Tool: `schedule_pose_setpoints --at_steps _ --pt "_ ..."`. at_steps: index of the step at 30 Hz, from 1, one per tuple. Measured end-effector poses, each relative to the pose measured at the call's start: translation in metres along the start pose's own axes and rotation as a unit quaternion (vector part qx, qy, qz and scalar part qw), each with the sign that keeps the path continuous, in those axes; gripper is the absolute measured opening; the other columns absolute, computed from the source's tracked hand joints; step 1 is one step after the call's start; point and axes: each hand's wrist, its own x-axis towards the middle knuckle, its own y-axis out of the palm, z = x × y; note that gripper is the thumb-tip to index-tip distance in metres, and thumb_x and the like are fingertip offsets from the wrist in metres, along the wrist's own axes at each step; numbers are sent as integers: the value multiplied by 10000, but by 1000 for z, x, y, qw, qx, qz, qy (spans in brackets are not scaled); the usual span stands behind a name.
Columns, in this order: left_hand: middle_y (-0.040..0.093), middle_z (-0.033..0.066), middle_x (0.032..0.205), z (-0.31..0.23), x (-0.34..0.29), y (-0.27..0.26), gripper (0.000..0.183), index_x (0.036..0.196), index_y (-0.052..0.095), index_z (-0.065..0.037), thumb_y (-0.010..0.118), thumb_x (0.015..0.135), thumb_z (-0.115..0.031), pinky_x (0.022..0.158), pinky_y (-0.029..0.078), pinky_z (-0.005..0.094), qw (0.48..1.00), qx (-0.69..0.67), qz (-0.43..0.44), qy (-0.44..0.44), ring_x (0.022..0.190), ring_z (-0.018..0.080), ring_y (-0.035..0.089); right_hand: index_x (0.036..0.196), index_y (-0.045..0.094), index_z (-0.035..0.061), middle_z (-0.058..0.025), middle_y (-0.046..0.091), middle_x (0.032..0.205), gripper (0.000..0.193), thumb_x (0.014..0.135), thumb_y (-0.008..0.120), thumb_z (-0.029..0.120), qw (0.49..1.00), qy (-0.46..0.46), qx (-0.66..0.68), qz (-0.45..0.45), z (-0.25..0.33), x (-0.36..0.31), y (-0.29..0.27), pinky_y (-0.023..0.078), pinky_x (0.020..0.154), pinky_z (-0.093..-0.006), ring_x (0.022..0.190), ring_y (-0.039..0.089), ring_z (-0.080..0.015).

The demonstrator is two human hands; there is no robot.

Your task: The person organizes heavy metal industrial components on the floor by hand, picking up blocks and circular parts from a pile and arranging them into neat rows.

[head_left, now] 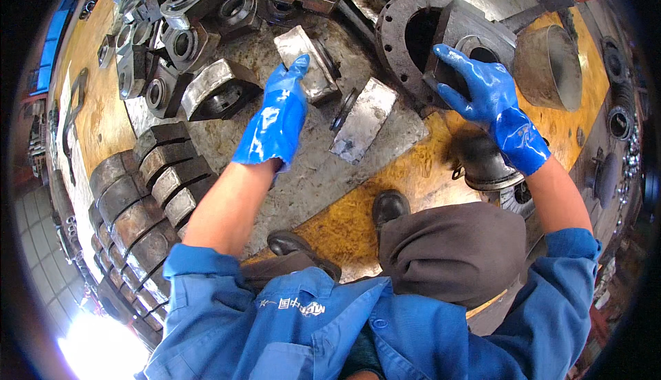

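Both hands wear shiny blue gloves. My left hand point(279, 104) is at the lower left side of a pale, worn metal block point(306, 59), its visible fingers stretched out over the block's edge. Whether it presses on the block I cannot tell. My right hand point(485, 90) lies at the front of a dark bearing housing block point(475, 25) with a round bore. Its thumb and forefinger are spread wide across the housing's near left edge; its other fingers are partly hidden. Left of that housing is a large dark flange ring point(396, 39) with bolt holes, partly covered by it.
Another pale block point(365, 119) lies between my hands. Several bearing housings point(182, 46) crowd the far left, with stacked dark blocks point(148, 201) nearer. To the right stand a metal cylinder point(549, 68) and a dark round part point(482, 163). My shoes point(390, 208) are close below.
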Motion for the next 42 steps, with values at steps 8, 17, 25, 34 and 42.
schedule_pose_setpoints --at_steps 8,17,25,34,42 --pt "551 261 1612 -100 -38 -30 1042 1621 487 -15 940 792 -457 1258 418 515 704 590 78 388 1488 428 539 1578 575 256 -171 782 927 661 978 770 451 1000 1 -7 -20 -3 -4 2 595 723 -510 815 750 -400" --pt "473 189 1685 -128 32 1 1296 1673 407 -88 1028 592 -443 1297 387 512 332 719 364 491 1548 427 459 1575 581 257 -166 788 940 670 967 786 448 1000 -3 -2 -25 2 4 0 607 703 -501 785 749 -393" --pt "667 211 1460 -121 13 15 1179 1562 529 -27 976 635 -602 1121 532 529 459 737 291 403 1338 432 647 1572 588 267 -169 782 908 665 965 782 458 1000 8 -9 -15 0 -3 -1 602 693 -499 771 748 -391" --pt "773 192 1181 -102 -40 29 930 1297 682 -79 890 695 -758 940 565 568 599 759 89 239 1112 409 750 1572 587 242 -165 796 975 662 974 776 454 1000 -3 -2 -19 5 6 -4 605 721 -499 832 759 -389" --pt "662 318 1457 -52 -71 13 805 1503 577 86 756 1010 -524 1195 476 476 867 326 -220 305 1384 430 632 1500 663 148 -181 791 1238 591 970 812 365 1000 -13 5 -5 16 5 -11 626 818 -462 926 787 -374"
